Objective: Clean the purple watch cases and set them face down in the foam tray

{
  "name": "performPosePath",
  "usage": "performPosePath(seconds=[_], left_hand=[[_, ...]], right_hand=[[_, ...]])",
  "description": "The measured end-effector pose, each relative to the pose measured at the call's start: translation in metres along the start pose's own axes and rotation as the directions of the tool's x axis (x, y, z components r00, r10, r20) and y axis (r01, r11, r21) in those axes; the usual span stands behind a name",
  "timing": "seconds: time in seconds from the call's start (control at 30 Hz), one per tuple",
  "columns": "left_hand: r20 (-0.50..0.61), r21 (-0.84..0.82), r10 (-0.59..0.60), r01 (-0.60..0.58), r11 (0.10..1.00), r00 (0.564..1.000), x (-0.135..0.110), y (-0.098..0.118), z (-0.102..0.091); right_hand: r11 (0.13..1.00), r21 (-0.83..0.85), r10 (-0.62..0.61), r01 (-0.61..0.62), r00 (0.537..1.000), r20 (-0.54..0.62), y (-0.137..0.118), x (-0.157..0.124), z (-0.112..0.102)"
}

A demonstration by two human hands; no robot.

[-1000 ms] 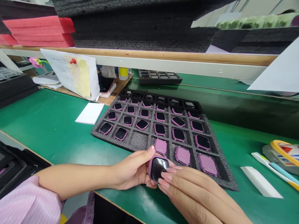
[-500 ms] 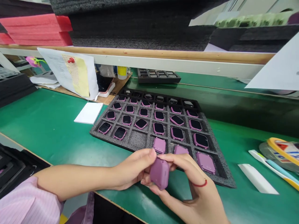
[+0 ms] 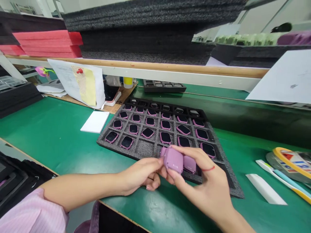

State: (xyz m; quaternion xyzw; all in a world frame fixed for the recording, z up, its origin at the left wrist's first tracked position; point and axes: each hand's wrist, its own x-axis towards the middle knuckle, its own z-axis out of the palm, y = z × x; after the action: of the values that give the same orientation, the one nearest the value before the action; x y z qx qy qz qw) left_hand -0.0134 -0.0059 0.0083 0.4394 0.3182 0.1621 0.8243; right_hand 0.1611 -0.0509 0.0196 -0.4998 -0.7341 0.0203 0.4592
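Right now your right hand (image 3: 206, 181) pinches a rounded-square mauve plastic watch case (image 3: 173, 160) above a black foam tray (image 3: 100, 142), with your left hand (image 3: 142, 174) against its near edge. Most pockets already show dark-faced, pink-framed watches (image 3: 165, 137); one pocket (image 3: 145, 148) sits bare, and a second mauve case (image 3: 190, 164) lies just beside your fingers (image 3: 194, 155), the tray resting on the green worktop (image 3: 48, 136).

Printed sheet (image 3: 62, 72): lines of print, too small to read.
Yellow note (image 3: 88, 87): no legible writing.
Yellow-rimmed holder label (image 3: 295, 160): red and blue print, blurred, unreadable.
Overall: nothing legible.
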Motion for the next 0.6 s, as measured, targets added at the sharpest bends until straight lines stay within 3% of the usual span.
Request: performPosePath(seconds=[0.07,0.13,0.2,0.27,0.33,0.43,0.6], left_hand=[[0.068,0.277,-0.020,0.000,0.961,0.997,0.000,-0.003,-0.004],[0.139,0.543,-0.044,-0.039,0.839,0.989,-0.001,-0.006,-0.008],[0.209,0.706,-0.026,-0.132,0.696,0.978,-0.003,-0.009,-0.010],[0.286,0.768,0.018,-0.241,0.593,0.958,-0.004,-0.011,-0.012],[0.335,0.772,0.057,-0.309,0.555,0.940,-0.005,-0.013,-0.013],[0.352,0.752,0.077,-0.331,0.570,0.933,-0.002,-0.015,-0.014],[0.382,0.747,0.028,-0.327,0.579,0.924,0.005,-0.020,-0.018]], right_hand=[[0.997,-0.031,0.074,-0.073,0.997,0.023,0.007,0.010,0.012],[0.993,-0.070,0.100,-0.093,0.989,0.106,0.012,0.018,0.028],[0.991,-0.106,0.098,-0.078,0.974,0.206,0.015,0.024,0.045],[0.989,-0.135,0.099,-0.064,0.956,0.276,0.014,0.032,0.056],[0.984,-0.169,0.107,-0.053,0.938,0.328,0.008,0.043,0.062],[0.973,-0.228,0.113,-0.014,0.898,0.425,-0.008,0.065,0.068],[0.921,-0.365,0.135,0.138,0.765,0.629,-0.040,0.095,0.093]])
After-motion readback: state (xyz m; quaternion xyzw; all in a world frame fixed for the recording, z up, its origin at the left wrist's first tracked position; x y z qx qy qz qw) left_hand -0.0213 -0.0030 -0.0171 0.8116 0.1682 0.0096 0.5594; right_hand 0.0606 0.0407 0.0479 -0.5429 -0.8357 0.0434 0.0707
